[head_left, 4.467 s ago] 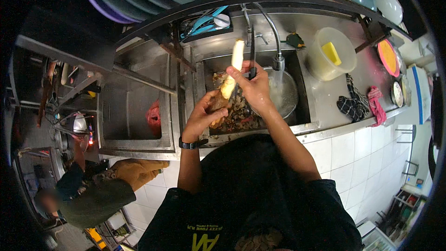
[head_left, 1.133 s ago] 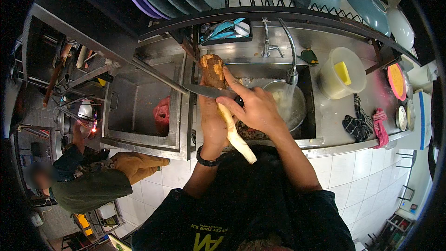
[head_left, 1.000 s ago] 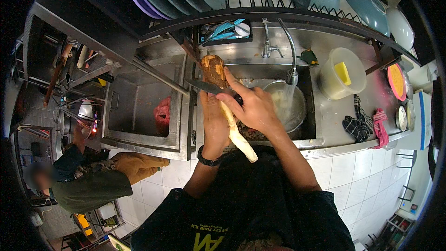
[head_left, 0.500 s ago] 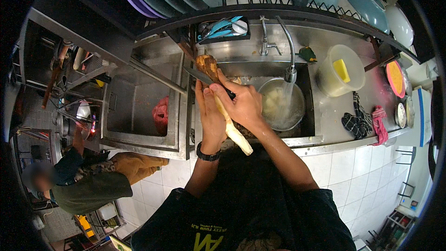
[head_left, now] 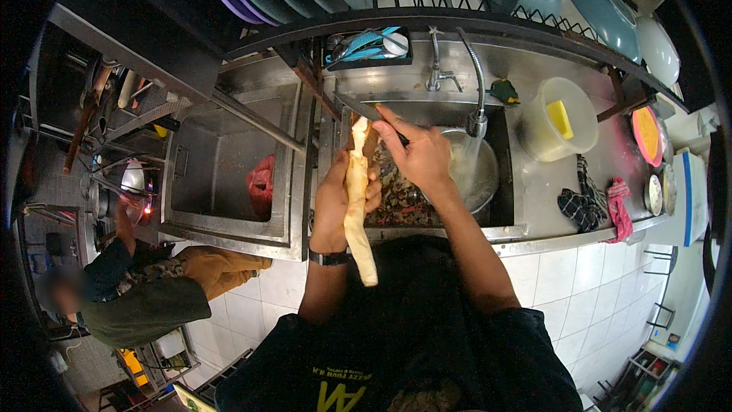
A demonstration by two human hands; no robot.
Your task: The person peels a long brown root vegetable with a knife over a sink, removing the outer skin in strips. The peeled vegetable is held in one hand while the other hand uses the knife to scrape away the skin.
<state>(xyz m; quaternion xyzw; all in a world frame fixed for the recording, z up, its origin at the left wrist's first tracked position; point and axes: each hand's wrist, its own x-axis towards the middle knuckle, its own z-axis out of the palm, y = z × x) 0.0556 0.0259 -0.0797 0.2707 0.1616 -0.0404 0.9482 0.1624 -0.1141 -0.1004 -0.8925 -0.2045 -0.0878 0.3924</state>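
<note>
A long pale root that looks like cassava (head_left: 357, 210) is mostly peeled, with brown skin showing near its far end. My left hand (head_left: 329, 202) wraps round its middle from below, and its near end sticks out over my dark shirt. A knife (head_left: 355, 106) lies in my right hand (head_left: 424, 157), its handle mostly hidden by the fingers. The blade is at the root's far end, against the brown skin. Both hands are over the sink, above brown peel scraps (head_left: 398, 194). Beside my right hand, water runs into a metal pot (head_left: 488, 172) in the sink.
A tap (head_left: 479, 118) hangs over the pot. Right of the sink stand a plastic tub (head_left: 563, 145) and cloths (head_left: 581, 210). A second basin holds a red bag (head_left: 261, 187). A plate rack (head_left: 457, 17) hangs overhead. A person (head_left: 145, 297) works at the left.
The root has swung more upright and its near end has come lower. My left hand has shifted down around it, while my right hand has moved right with the knife, uncovering the peel scraps.
</note>
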